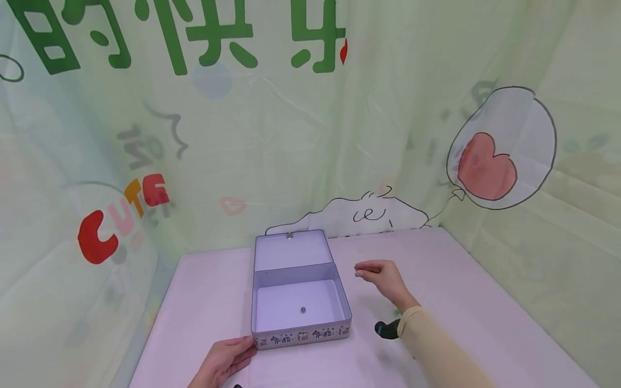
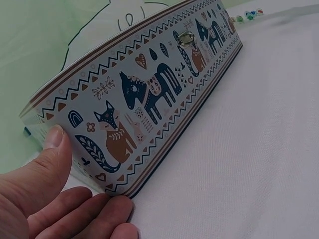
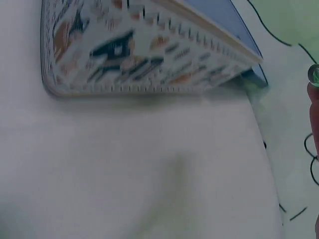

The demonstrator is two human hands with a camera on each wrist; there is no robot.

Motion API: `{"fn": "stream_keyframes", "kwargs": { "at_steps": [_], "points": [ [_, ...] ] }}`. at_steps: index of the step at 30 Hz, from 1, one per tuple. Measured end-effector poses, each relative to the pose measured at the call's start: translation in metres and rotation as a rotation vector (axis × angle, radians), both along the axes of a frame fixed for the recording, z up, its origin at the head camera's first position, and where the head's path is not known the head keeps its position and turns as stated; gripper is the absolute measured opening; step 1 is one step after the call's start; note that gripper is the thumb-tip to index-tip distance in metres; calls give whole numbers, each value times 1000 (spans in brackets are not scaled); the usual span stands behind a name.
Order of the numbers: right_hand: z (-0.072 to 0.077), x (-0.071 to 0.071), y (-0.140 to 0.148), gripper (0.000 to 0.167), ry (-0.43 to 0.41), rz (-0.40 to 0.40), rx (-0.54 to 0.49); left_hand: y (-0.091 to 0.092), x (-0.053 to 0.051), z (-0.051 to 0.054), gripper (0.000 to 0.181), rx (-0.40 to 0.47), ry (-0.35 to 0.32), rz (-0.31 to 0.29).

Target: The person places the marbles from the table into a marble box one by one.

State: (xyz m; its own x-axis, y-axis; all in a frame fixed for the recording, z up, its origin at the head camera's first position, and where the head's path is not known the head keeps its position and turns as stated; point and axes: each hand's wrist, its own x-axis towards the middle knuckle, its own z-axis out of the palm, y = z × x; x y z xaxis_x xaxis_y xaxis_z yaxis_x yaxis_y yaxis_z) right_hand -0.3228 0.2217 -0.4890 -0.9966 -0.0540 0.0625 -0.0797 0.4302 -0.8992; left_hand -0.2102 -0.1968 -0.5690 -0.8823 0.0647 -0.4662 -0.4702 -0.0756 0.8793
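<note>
An open tin box (image 1: 302, 334), printed with foxes and horses, stands on the table with its hinged lid (image 1: 293, 252) tipped back. One small glass marble (image 1: 303, 310) lies on its floor. My left hand (image 1: 224, 360) holds the front left corner; the left wrist view shows the thumb (image 2: 56, 142) against the side and the fingers curled low by the corner. To the right of the box, my right hand (image 1: 383, 277) is raised above the table. At the right wrist view's edge, a clear greenish marble (image 3: 313, 74) sits at its fingertips.
Several coloured marbles (image 2: 249, 16) lie on the table beyond the box's right end; a green one (image 1: 397, 312) shows beside my right wrist. A dark object (image 1: 387, 330) sits at the right cuff. Printed curtains (image 1: 301, 134) enclose the table (image 1: 208, 291).
</note>
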Motion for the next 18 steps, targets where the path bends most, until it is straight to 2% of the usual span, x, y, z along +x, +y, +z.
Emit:
{"fn": "stream_keyframes", "kwargs": {
  "at_steps": [8, 13, 18],
  "points": [
    [11, -10, -60, 20, 13, 56, -11, -2, 0, -3, 46, 8, 4, -9],
    [12, -12, -76, 20, 15, 69, -28, -2, -2, -5, 48, 2, 9, -2],
    [11, -11, -81, 18, 8, 67, -37, -1, -3, -6, 48, -2, 7, 4]
  ]
}}
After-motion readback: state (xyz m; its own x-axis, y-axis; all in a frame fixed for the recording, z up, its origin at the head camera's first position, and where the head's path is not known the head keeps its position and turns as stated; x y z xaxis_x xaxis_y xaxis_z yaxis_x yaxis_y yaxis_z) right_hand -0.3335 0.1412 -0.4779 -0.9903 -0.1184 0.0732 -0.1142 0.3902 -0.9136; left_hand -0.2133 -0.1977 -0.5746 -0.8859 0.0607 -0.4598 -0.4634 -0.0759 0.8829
